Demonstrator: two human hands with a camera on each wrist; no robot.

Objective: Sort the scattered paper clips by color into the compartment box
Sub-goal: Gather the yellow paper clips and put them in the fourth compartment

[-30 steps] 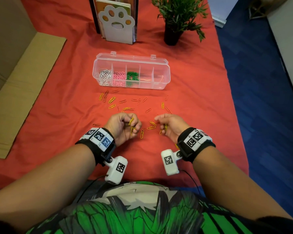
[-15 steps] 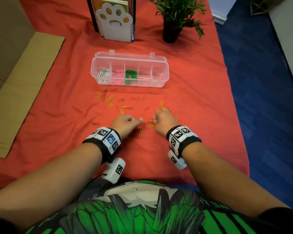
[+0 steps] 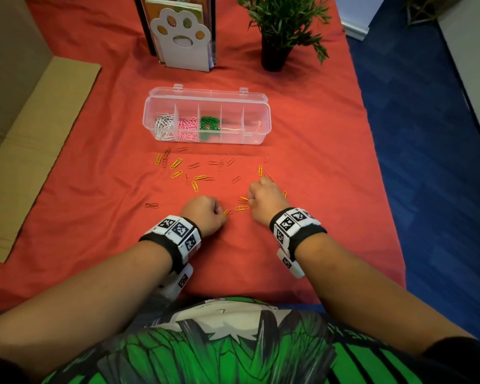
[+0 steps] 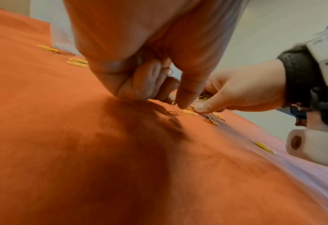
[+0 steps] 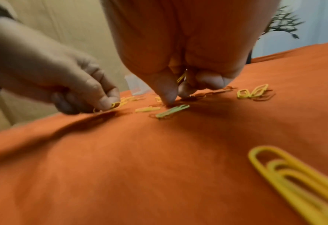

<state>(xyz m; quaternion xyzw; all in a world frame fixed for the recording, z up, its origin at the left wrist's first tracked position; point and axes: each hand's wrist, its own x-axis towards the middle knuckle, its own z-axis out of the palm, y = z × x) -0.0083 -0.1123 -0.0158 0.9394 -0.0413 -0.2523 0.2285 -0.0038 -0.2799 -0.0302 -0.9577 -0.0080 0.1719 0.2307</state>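
Note:
Yellow and orange paper clips (image 3: pixel 197 177) lie scattered on the red cloth in front of the clear compartment box (image 3: pixel 261 106). From the left, its compartments hold white, pink and green clips. My left hand (image 3: pixel 221 212) is curled knuckles-up, fingertips down on a yellow clip (image 5: pixel 115 105), with clip wire showing inside its fingers (image 4: pixel 169 71). My right hand (image 3: pixel 250 199) is curled too. It keeps yellow clips (image 5: pixel 181 78) in its fingers, and its thumb and fingertip press the cloth beside another yellow clip (image 3: pixel 241 208). The hands are a few centimetres apart.
A paw-shaped bookend with books (image 3: pixel 182 37) and a potted plant (image 3: pixel 277 31) stand behind the box. Cardboard (image 3: pixel 39 151) lies along the left side. The table's right edge drops to blue floor (image 3: pixel 427 162). One large yellow clip (image 5: pixel 294 175) lies close under my right wrist.
Both hands have turned from palm-up, showing their clips, to knuckles-up with fingertips down on the cloth. They now sit closer together among the nearest clips.

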